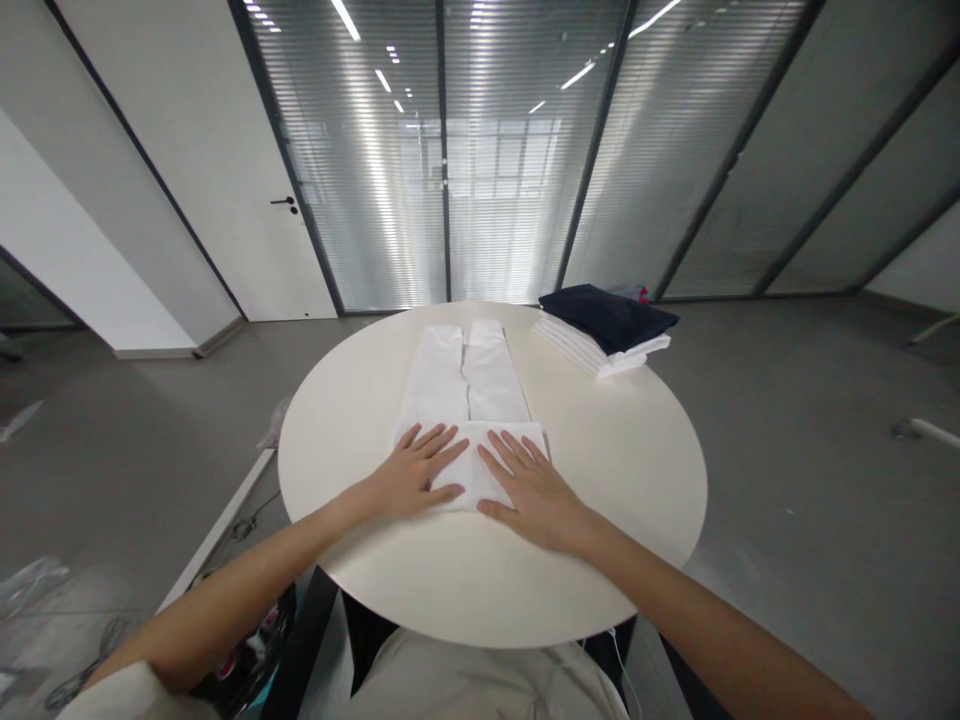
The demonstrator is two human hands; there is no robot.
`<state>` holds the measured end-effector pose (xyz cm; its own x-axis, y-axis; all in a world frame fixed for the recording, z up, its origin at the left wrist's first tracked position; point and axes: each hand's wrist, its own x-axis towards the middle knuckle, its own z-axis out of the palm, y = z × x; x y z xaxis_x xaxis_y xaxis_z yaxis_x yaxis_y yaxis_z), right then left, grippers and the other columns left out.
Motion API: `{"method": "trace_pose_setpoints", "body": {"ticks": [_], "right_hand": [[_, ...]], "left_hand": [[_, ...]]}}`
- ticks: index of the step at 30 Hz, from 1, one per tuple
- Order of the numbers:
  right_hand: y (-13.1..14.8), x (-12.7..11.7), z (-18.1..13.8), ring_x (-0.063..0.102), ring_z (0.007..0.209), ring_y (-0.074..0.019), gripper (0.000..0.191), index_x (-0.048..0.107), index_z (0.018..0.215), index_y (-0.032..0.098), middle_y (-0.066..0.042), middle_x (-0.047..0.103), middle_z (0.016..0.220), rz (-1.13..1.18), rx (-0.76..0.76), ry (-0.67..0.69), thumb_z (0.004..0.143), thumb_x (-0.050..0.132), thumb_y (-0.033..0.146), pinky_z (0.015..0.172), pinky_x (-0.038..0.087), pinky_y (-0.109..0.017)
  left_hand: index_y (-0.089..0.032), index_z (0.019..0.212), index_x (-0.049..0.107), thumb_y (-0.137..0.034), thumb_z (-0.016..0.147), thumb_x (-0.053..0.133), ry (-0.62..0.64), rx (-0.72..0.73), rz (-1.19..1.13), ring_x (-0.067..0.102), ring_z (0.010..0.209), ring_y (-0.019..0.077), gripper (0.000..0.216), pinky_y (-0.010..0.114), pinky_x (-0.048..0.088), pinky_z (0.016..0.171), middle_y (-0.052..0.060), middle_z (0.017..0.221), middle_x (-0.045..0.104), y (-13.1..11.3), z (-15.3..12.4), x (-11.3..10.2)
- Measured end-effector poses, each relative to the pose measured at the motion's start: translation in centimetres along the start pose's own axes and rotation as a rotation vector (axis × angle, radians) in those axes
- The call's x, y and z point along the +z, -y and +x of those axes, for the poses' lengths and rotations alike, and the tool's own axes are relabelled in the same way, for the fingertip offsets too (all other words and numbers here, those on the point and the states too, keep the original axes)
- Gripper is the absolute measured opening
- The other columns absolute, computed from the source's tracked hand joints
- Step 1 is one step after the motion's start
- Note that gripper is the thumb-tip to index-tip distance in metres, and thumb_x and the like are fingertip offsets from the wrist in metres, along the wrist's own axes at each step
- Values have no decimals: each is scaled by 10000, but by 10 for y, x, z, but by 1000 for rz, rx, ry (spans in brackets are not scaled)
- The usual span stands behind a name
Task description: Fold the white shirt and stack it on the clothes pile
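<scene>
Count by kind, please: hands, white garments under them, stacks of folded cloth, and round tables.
Hands: 2, left hand and right hand
White garment under the hands: 1
Stack of folded cloth: 1
Round table: 1
Total: 5

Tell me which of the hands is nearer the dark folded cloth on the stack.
Right. The right hand is flat on the white cloth, with the dark folded cloth ahead and to its right. The left hand presses farther left.
</scene>
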<state>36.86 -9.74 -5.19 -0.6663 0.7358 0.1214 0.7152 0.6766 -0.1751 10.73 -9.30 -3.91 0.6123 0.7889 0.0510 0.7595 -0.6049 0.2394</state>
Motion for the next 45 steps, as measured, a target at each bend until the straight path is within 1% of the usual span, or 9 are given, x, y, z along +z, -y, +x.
{"method": "trace_pose_setpoints", "body": {"ticks": [4,7,10,16,21,27,32,38,45], "right_hand": [[-10,-16,16,310,1492,-314,710,451,1521,184,-145,369,1594,50,-5,-41,1005,312,652,1221,220,-547],[-31,-25,44,338,1482,-276,608,475,1501,191,-126,410,1577,79,0,-140,1043,304,552,1211,257,-514],[-59,-22,77,523,1330,-250,451,596,1380,178,-116,599,1415,121,39,-141,1058,324,341,1112,389,-447],[-89,-2,110,588,1040,-223,302,728,1116,196,-69,701,1084,109,126,-146,986,457,163,936,420,-368],[-84,2,105,543,1017,-228,285,715,1129,203,-70,658,1060,70,108,-186,964,490,147,892,396,-362],[-84,-3,102,533,1023,-217,263,704,1126,210,-64,648,1064,98,107,-185,992,480,184,895,386,-362],[-86,-4,102,533,1026,-219,251,704,1130,217,-60,648,1063,118,93,-185,994,495,201,892,385,-367],[-90,-3,99,549,1006,-218,239,712,1123,219,-57,652,1033,124,59,-188,991,514,202,875,405,-369],[-75,-17,107,550,1187,-241,315,654,1257,166,-115,640,1271,47,-108,-278,1021,487,293,1036,402,-397]], "left_hand": [[-250,1466,510,-574,1016,390,-118,-22,-42,428,1434,285,567,513,303,1185,108,1523,498,10,21,-16],[-227,1474,497,-538,1026,383,-219,-37,-33,317,1496,285,556,503,262,1210,101,1566,440,18,50,-14],[-231,1475,483,-538,1002,441,-164,19,15,287,1508,298,565,528,240,1212,106,1585,409,22,74,-1],[-239,1132,707,-513,1018,416,-195,52,-77,661,1138,250,416,375,489,993,68,1212,713,53,118,-19],[-182,1304,602,-367,1033,424,-342,-188,49,561,1269,238,373,355,411,1081,99,1381,610,116,202,-45],[-134,1470,419,-438,1057,359,-317,-290,120,476,1344,310,516,485,322,1114,198,1445,533,152,279,-24],[-105,1231,623,-529,1018,415,-234,-333,185,511,1274,351,518,501,329,1066,225,1334,588,169,302,-10],[-134,1011,705,-656,932,501,-163,-317,237,626,1102,340,566,424,410,949,170,1113,692,184,320,-36],[-86,1171,633,-633,969,456,-338,-185,396,627,1096,366,609,442,346,970,216,1125,685,152,302,-64]]}}
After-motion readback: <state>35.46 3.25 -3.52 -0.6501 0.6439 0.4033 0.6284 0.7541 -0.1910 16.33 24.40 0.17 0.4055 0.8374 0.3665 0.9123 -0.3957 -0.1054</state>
